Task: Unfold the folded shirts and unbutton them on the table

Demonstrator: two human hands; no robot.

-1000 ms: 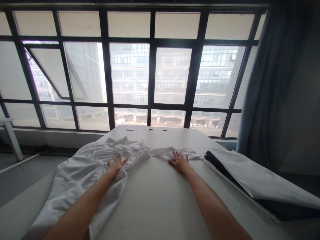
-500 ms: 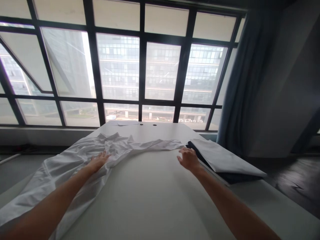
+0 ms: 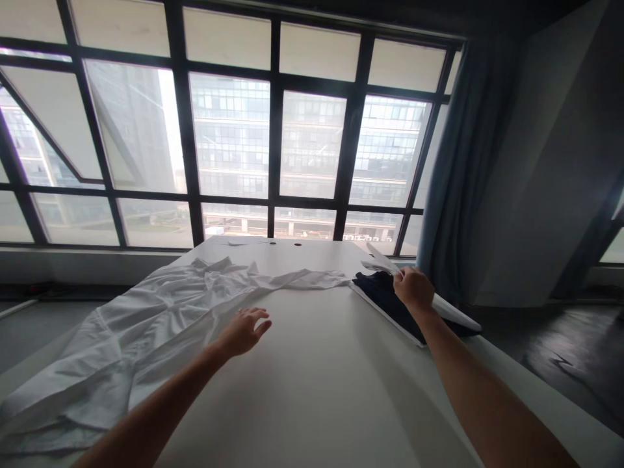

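Note:
My right hand (image 3: 414,288) is closed on the near edge of a white sheet (image 3: 451,312), which is partly lifted and folded back. I cannot tell whether the sheet is paper or cloth. Beneath it lies dark navy folded fabric (image 3: 383,302) with a white edge under it. My left hand (image 3: 244,330) hovers over the tabletop, fingers spread and holding nothing, just right of a crumpled white cloth (image 3: 160,299). That cloth spreads along the left side, and a narrow strip of it stretches right toward the navy fabric.
The white table (image 3: 297,383) reaches toward a large dark-framed window (image 3: 275,136). Two small dark round spots and a thin white piece (image 3: 238,242) are at its far end. A blue-grey curtain (image 3: 446,208) hangs at right, beyond the table edge.
My left hand has come off the white cloth and moved right. My right hand has moved right, taken hold of the white sheet and raised it, uncovering more navy fabric.

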